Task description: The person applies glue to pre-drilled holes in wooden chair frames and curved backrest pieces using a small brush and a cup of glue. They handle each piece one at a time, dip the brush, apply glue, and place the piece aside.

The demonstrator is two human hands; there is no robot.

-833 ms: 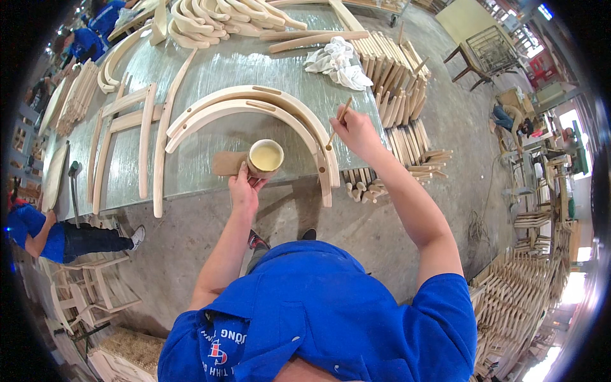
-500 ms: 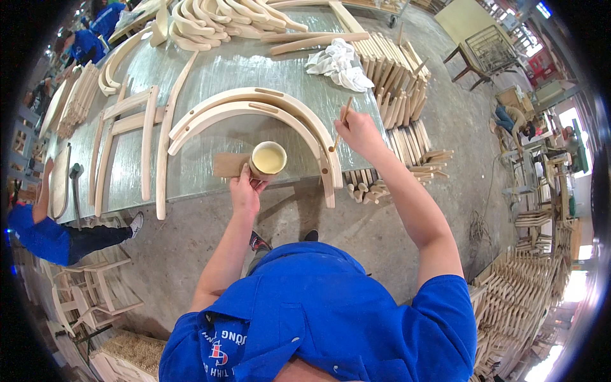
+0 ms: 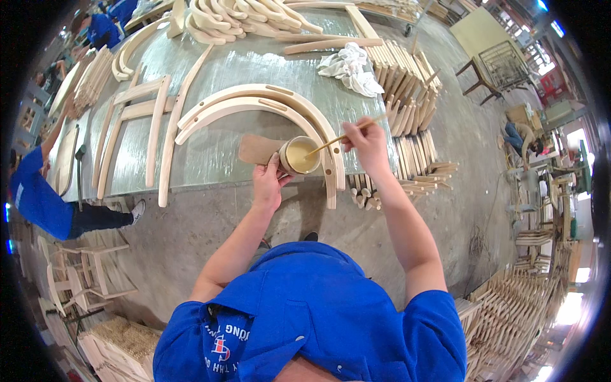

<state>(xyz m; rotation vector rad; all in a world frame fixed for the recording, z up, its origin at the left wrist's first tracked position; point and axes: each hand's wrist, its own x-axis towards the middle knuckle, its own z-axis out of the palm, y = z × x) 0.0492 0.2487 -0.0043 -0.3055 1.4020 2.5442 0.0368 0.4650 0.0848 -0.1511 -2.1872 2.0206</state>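
My left hand [image 3: 268,186] grips a round cup [image 3: 284,167] of pale yellow, creamy liquid [image 3: 300,156] at the table's near edge. A flat brown wooden piece [image 3: 257,149] juts out to the left of the cup; whether it is joined to it I cannot tell. In my right hand [image 3: 366,144] is a thin stick [image 3: 336,141], slanting down to the left with its lower end in the liquid. Two curved wooden rails [image 3: 253,95] lie side by side, arching around the cup, with small dark holes near their ends. Their right ends overhang the table edge.
The table [image 3: 219,137] has a shiny covering. On it lie an assembled wooden frame [image 3: 137,114], a pile of curved parts [image 3: 242,19] and a crumpled white cloth [image 3: 353,69]. Stacked wooden legs [image 3: 407,95] line the right side. A person in blue [image 3: 41,191] stands at left.
My left hand has brought the cup right and slightly up. The stick in my right hand, formerly upright and apart from the cup, now tilts with its end in the liquid.
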